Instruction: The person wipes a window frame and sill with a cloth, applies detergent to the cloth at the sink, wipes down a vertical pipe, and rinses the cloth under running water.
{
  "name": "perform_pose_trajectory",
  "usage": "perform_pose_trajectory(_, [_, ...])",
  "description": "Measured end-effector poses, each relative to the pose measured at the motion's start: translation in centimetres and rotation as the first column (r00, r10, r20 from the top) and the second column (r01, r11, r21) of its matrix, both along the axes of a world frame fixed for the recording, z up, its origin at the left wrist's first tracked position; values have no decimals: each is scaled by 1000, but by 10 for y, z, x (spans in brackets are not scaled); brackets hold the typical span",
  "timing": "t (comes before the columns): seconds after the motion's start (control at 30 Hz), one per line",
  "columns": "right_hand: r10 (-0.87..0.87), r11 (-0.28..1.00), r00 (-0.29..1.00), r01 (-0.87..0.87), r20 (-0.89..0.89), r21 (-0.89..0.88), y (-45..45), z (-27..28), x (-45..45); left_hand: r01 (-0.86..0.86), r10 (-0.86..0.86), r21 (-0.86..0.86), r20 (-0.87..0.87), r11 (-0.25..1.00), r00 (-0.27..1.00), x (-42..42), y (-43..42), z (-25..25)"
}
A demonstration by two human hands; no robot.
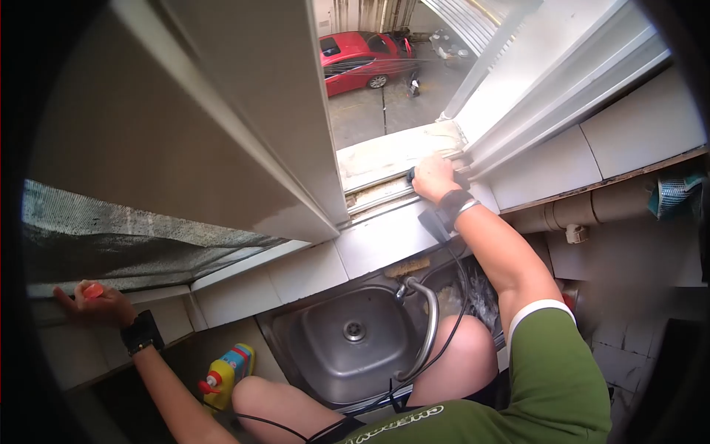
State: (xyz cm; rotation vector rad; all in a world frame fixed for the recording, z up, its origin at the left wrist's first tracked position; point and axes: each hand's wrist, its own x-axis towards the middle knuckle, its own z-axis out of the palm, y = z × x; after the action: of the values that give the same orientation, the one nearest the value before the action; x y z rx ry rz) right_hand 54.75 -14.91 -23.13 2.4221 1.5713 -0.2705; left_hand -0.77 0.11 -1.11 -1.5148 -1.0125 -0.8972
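Note:
My right hand (435,177) is closed around a dark object (411,176) and rests on the window track (381,194). Most of that object is hidden under the fingers, so its kind is unclear. Far to the left, my left hand (103,305) is by the ledge under a grey mesh screen (148,229). A small orange-red object (93,290) shows between its curled fingers, with one finger pointing outward. The pale outer sill (399,154) beyond the track looks stained.
Below me is a steel sink (355,362) with a curved faucet (430,318), between my knees. A yellow bottle with a red cap (228,374) stands left of it. A sponge (408,268) lies behind the faucet. A pipe (569,214) runs under the right ledge. Outside, below, is a red car (362,63).

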Motion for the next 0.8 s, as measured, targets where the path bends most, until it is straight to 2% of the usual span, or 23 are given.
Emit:
perform_pose_trajectory(0.1, [-29,1000,997,30,-71,4,8,3,-19,51,-49,64,-33,997,998,-2,5,-1])
perform_pose_trajectory(0.13, [-25,1000,995,25,-96,-3,14,0,-28,-72,73,31,-18,997,997,1,0,1])
perform_pose_trajectory(0.23, [-35,999,986,30,-161,-31,23,4,-41,-53,53,3,-7,999,999,-2,2,2])
perform_pose_trajectory(0.37, [193,978,951,-165,-243,131,22,-2,-63,-7,8,-19,20,1000,1000,-6,5,0])
perform_pose_trajectory(0.4, [229,969,937,-192,-263,158,25,1,-76,-46,46,-12,16,999,999,-4,3,-1])
perform_pose_trajectory(0.47, [218,959,889,-119,-404,256,27,-1,-80,-121,121,17,5,993,993,-1,1,1])
perform_pose_trajectory(0.53, [228,947,807,-54,-544,317,18,1,-68,-80,80,9,5,997,997,-1,0,1])
perform_pose_trajectory(0.57, [169,921,638,169,-751,351,16,-5,-56,-58,58,3,9,998,998,0,0,0])
perform_pose_trajectory(0.6, [168,867,197,437,-966,240,4,9,-47,-79,80,-20,23,997,997,5,-2,1])
perform_pose_trajectory(0.63, [190,788,293,524,-937,324,4,-4,-32,-103,104,-47,32,994,994,11,-8,2])
perform_pose_trajectory(0.67, [149,726,521,520,-841,451,-4,12,-17,-130,133,-75,37,989,990,13,-10,2])
perform_pose_trajectory(0.7, [124,678,869,278,-478,680,-10,16,3,-130,133,-81,39,988,990,10,-10,2])
perform_pose_trajectory(0.73, [88,637,984,65,-156,768,-22,27,19,-130,134,-87,43,988,990,8,-8,1])
perform_pose_trajectory(0.77, [64,744,992,-118,105,657,-31,45,34,-131,136,-94,50,987,989,6,-7,-1])
perform_pose_trajectory(0.8, [87,771,944,-266,318,578,-34,37,50,-120,124,-88,36,989,992,8,-8,0])
